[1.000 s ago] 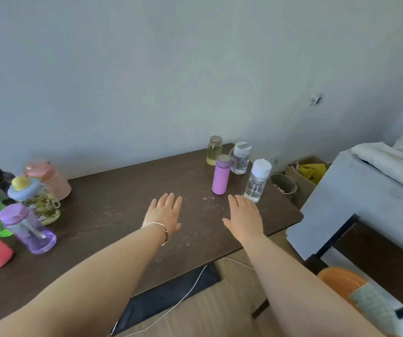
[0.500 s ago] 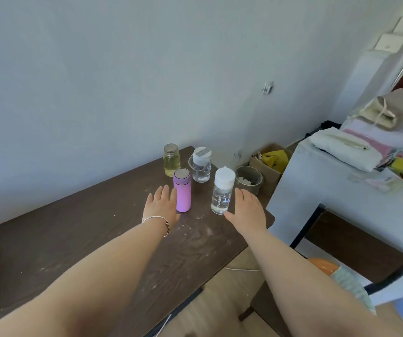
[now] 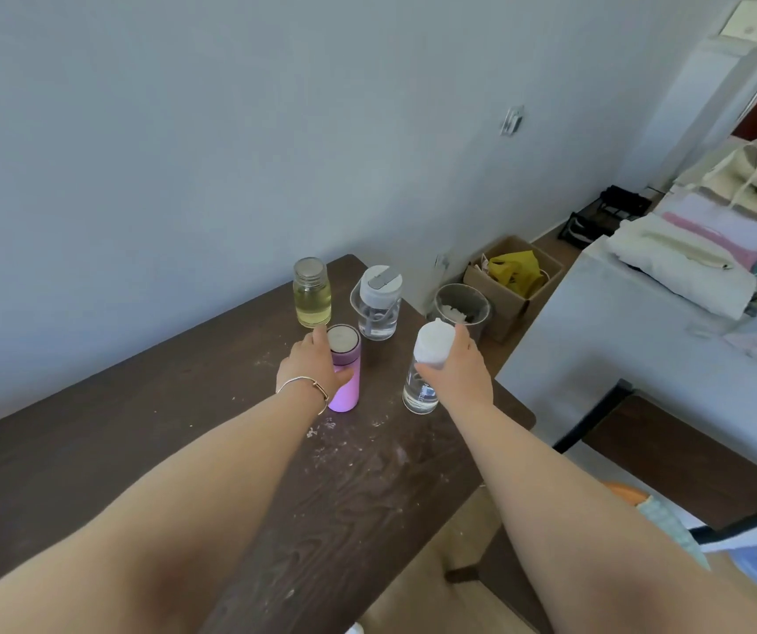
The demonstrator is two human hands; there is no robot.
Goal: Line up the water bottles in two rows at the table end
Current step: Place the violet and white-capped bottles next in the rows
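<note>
Four bottles stand at the bench's (image 3: pixel 139 473) far right corner. The left hand (image 3: pixel 310 366) is wrapped round the pink bottle (image 3: pixel 344 386); the right hand (image 3: pixel 459 372) is clamped on the clear white-capped bottle (image 3: pixel 420 391). Advice — grip low, keep both upright, and set them square behind-to-front with the yellow jar (image 3: pixel 311 295) and the lidded clear bottle (image 3: pixel 377 306).

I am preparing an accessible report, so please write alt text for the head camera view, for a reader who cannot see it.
A person's left hand grips a pink bottle and the right hand grips a clear bottle with a white cap at the end of a dark wooden table. Behind them stand a yellowish bottle and a clear white-lidded bottle, near a pale wall.
</note>
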